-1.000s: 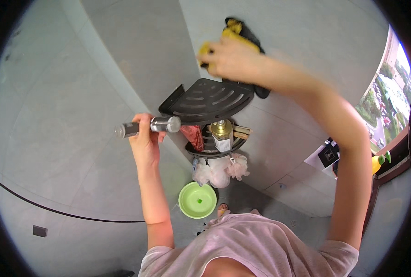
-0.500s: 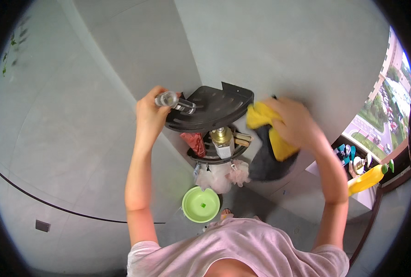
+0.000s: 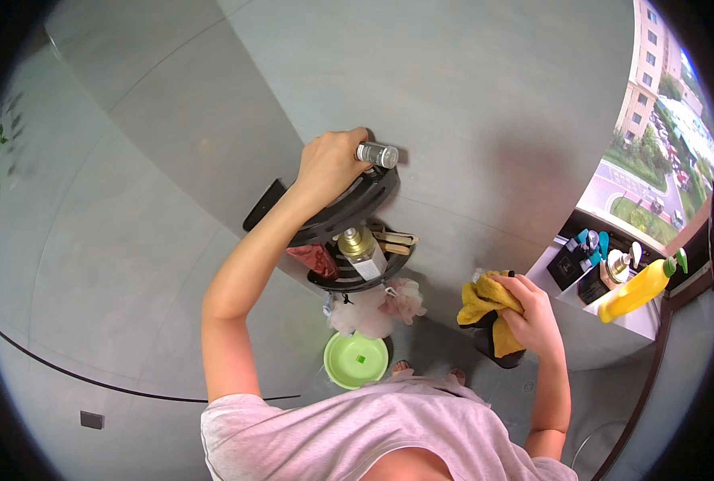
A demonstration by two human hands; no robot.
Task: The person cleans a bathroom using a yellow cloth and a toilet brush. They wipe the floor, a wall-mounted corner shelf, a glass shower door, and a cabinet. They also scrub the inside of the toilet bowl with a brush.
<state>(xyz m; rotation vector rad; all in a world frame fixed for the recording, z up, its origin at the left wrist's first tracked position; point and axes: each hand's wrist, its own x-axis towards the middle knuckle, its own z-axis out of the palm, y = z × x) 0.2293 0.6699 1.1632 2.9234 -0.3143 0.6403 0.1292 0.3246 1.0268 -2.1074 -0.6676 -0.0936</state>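
Note:
My left hand [image 3: 333, 167] is closed round a small clear bottle [image 3: 378, 155], held nearly level at the right end of the upper black corner shelf [image 3: 349, 210]. My forearm and hand cover much of that shelf's top. Lower on the right, my right hand [image 3: 531, 309] grips a bunched yellow and dark grey cloth [image 3: 493, 309], clear of the wall. Beneath the upper shelf, a lower black shelf [image 3: 349, 284] carries a gold-topped pump bottle [image 3: 362, 250], a red pouch [image 3: 315, 260] and some light wooden pieces [image 3: 394, 242].
Pale mesh bath puffs [image 3: 365, 311] hang under the lower shelf. A green basin [image 3: 355, 361] stands on the floor below. At the right, a window ledge [image 3: 629, 321] holds a yellow bottle [image 3: 645, 290], a pump bottle [image 3: 609, 272] and a dark box [image 3: 569, 264].
My left hand has carried the bottle from the shelf's left side across to its right end. My right hand has lowered the cloth, away from the shelf. The view has shifted.

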